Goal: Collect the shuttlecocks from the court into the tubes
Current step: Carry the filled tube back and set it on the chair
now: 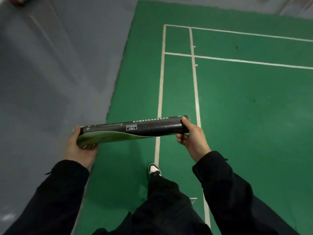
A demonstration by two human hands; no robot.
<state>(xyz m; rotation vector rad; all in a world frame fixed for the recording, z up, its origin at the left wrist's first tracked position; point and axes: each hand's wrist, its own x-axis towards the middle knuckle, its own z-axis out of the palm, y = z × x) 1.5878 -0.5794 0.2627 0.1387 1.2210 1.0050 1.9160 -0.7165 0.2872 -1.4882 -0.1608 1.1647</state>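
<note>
Tube (pixel 135 131) — black and green, held level, left hand (pixel 79 150) fingers gripping one end, right hand (pixel 191 138) fingers the other.

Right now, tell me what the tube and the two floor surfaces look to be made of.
Tube: probably printed cardboard, matte black with a green swirl and white print, no glare; held at both ends by the left hand and right hand.
Green court mat: likely rolled vinyl or rubber, finely textured, with a ragged edge.
Grey floor: smooth and faintly glossy, perhaps painted concrete or vinyl.
</note>
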